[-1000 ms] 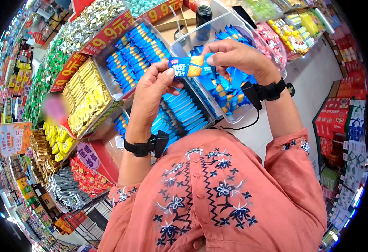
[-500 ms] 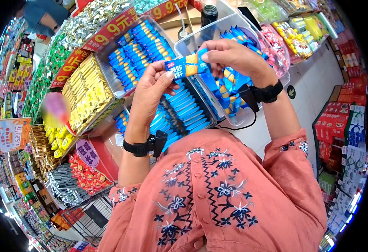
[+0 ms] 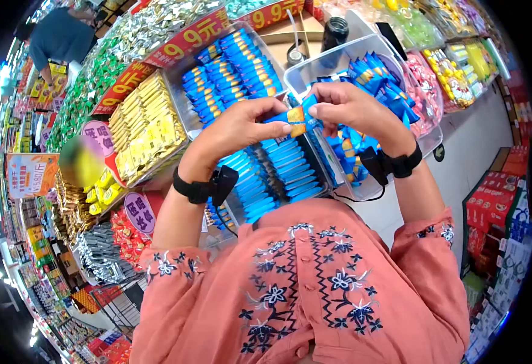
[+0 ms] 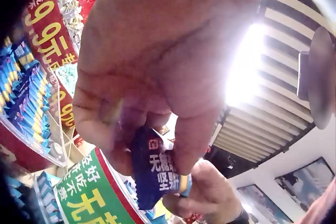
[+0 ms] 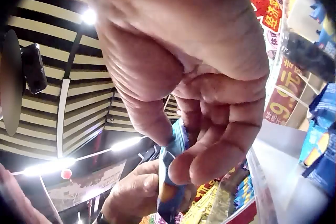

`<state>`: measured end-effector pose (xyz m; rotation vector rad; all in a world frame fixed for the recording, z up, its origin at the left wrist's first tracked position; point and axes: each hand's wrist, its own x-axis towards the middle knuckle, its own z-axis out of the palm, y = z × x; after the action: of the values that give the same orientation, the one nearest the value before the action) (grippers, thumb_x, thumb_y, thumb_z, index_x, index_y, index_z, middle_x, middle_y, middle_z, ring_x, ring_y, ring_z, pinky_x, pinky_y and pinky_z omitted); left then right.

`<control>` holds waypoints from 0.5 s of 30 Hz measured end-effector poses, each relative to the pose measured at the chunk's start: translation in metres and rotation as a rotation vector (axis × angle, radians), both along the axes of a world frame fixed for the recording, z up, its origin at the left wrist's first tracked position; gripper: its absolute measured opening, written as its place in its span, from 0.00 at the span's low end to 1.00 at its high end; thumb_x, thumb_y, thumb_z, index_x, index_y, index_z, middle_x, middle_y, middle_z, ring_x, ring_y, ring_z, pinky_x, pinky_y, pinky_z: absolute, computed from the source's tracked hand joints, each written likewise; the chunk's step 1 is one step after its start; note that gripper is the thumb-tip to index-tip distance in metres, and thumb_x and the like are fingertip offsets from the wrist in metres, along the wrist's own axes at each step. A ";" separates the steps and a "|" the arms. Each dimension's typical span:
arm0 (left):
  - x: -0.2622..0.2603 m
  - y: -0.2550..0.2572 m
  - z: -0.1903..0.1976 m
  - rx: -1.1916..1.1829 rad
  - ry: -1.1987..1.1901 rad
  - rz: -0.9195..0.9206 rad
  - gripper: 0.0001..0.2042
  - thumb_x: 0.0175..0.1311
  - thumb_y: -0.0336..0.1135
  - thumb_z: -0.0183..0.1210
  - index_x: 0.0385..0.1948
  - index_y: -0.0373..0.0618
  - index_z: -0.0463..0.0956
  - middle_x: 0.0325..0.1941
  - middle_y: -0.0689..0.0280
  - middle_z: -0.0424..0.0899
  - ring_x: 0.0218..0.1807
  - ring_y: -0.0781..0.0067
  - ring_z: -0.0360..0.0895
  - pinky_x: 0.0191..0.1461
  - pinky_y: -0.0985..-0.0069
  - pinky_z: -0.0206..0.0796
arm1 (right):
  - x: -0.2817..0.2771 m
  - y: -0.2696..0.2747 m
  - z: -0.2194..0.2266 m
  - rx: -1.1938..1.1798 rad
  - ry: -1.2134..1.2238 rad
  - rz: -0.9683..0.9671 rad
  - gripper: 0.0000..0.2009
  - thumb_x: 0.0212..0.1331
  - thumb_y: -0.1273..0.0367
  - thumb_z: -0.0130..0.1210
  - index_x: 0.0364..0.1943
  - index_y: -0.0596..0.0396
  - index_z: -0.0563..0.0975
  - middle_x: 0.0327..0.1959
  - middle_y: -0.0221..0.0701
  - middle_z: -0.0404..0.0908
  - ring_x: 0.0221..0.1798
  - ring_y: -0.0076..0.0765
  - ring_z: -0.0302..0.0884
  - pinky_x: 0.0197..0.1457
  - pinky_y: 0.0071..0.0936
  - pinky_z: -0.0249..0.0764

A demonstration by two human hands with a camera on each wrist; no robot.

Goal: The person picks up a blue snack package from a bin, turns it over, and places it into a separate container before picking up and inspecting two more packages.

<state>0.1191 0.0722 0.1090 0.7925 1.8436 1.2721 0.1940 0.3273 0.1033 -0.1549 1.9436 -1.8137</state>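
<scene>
A small blue biscuit packet (image 3: 296, 121) is stretched between both hands above the bins. The left hand (image 3: 235, 130) pinches its left end between thumb and fingers; in the left wrist view the packet (image 4: 152, 169) shows white lettering beneath that hand (image 4: 152, 61). At the other end the right hand (image 3: 357, 112) grips the packet, thumb against curled fingers; the right wrist view has this hand (image 5: 194, 77) holding the crumpled blue end (image 5: 173, 155). Whether the wrapper is torn cannot be told.
Behind the hands is a bin of blue packets (image 3: 232, 70); a clear tub (image 3: 293, 76) with loose ones stands right. Yellow packets (image 3: 147, 127) lie left, a dark bottle (image 3: 335, 33) at the back. A person (image 3: 59, 37) bends at upper left.
The left hand has turned, its thumb now lying along the packet and covering more of it. Both hands and the packet appear lower and further right as the head view shifted. A person shows more fully at upper left.
</scene>
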 end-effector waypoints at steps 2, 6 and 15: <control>-0.021 -0.007 0.004 -0.026 0.113 0.054 0.13 0.65 0.38 0.65 0.45 0.41 0.81 0.38 0.71 0.83 0.41 0.83 0.76 0.47 0.80 0.68 | 0.003 -0.002 0.009 0.015 0.039 -0.167 0.15 0.68 0.60 0.54 0.49 0.57 0.77 0.35 0.27 0.81 0.31 0.20 0.80 0.32 0.18 0.75; -0.120 -0.037 -0.011 -0.020 0.270 0.390 0.16 0.63 0.41 0.66 0.45 0.39 0.80 0.38 0.69 0.85 0.41 0.79 0.79 0.47 0.78 0.70 | 0.001 0.011 0.010 0.001 0.055 -0.312 0.16 0.70 0.59 0.52 0.50 0.58 0.76 0.40 0.31 0.81 0.32 0.18 0.79 0.35 0.18 0.74; -0.232 -0.061 -0.099 -0.729 0.811 0.434 0.19 0.57 0.47 0.68 0.45 0.48 0.79 0.43 0.56 0.86 0.50 0.51 0.82 0.51 0.57 0.72 | -0.001 0.020 0.003 -0.038 -0.016 -0.357 0.16 0.70 0.60 0.53 0.50 0.58 0.76 0.40 0.31 0.82 0.34 0.20 0.80 0.36 0.19 0.76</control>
<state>-0.1126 0.0111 0.0099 0.5265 2.9916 0.3796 0.1927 0.3474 0.1060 0.2082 2.0254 -2.0657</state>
